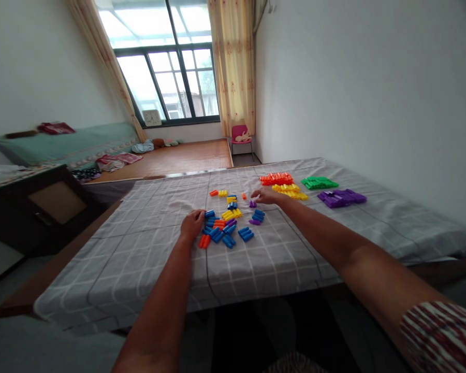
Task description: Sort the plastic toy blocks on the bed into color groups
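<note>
My left hand rests on the cloth with fingers loosely bent, its fingertips beside a blue plastic piece at the left edge of a mixed cluster. My right hand reaches in from the right, fingers stretched out and slightly apart. Just under its fingertips lies a small purple plastic piece; whether they touch is unclear. Blue, orange, yellow and purple pieces lie mixed between my hands, among them a yellow group, an orange pair and a blue group.
Sorted piles stand at the right: orange-red, yellow, green and purple. A grey checked cloth covers the table. A white wall borders its right side. Behind are a low bed platform and a pink chair.
</note>
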Motion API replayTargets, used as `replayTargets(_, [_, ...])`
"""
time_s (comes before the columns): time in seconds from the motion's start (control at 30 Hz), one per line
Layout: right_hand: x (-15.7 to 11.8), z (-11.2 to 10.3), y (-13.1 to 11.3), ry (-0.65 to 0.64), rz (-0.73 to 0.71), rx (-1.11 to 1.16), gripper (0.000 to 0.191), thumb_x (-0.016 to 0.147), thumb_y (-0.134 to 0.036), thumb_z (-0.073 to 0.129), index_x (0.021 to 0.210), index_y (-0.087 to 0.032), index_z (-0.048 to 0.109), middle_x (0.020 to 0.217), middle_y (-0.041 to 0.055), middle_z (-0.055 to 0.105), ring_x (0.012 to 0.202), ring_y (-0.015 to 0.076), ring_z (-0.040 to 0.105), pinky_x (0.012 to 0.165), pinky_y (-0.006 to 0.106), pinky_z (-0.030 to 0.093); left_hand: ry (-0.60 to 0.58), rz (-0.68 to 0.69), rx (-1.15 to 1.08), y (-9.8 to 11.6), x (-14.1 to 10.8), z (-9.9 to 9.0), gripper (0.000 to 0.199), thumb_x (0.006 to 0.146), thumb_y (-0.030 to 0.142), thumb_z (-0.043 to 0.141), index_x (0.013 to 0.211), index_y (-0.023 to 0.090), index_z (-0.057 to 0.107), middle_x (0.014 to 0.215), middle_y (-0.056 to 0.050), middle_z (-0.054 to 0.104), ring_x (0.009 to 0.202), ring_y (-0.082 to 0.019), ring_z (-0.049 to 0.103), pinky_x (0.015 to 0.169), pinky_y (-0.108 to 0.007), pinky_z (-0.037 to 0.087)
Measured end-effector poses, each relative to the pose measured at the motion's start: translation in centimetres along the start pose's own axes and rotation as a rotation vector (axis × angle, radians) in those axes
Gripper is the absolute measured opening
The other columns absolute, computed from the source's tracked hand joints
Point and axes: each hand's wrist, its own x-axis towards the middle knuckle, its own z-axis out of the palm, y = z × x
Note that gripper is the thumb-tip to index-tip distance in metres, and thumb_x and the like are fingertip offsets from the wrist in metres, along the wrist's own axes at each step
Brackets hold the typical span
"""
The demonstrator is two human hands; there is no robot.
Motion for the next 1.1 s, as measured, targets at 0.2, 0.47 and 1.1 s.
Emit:
replayTargets(0.2, [-0.9,1.5,-0.7,0.018,-0.025,0.022,0.039,0.076,-0.028,0.071,0.114,-0.022,0.069,0.107,0.0038,0.072,0.094,0.0216,0.066,0.08,0.025,0.049,-0.005,-0.012,0.012,0.1,-0.3,-0.4,0.04,0.085,0.04,0.042,0.1,0.018,0.072,0.108,-0.008,0.071,0.103,-0.021,0.062,0.093,-0.03,0.045])
replayTargets(0.47, [-5.7,-3.9,7.0,0.195,0.055,0.053,0.046,0.072,-0.01,0.064,0.117,-0.018,0.066,0.118,0.0059,0.067,0.101,0.019,0.063,0.086,0.024,0.047,-0.018,-0.037,0.033,-0.1,0.2,-0.7,0.041,0.083,0.044,0.041,0.099,0.02,0.071,0.11,-0.008,0.071,0.105,-0.023,0.062,0.095,-0.033,0.045])
replayTargets(1.1, [-17.2,-9.8,24.2,0.259,0.757,-0.129,0.025,0.069,-0.029,0.071,0.093,-0.022,0.076,0.101,0.0109,0.072,0.094,0.0252,0.065,0.08,0.032,0.047,-0.01,-0.027,0.14,-0.9,0.7,-0.6,0.045,0.082,0.049,0.041,0.099,0.021,0.072,0.107,-0.008,0.071,0.1,-0.024,0.064,0.088,-0.032,0.048])
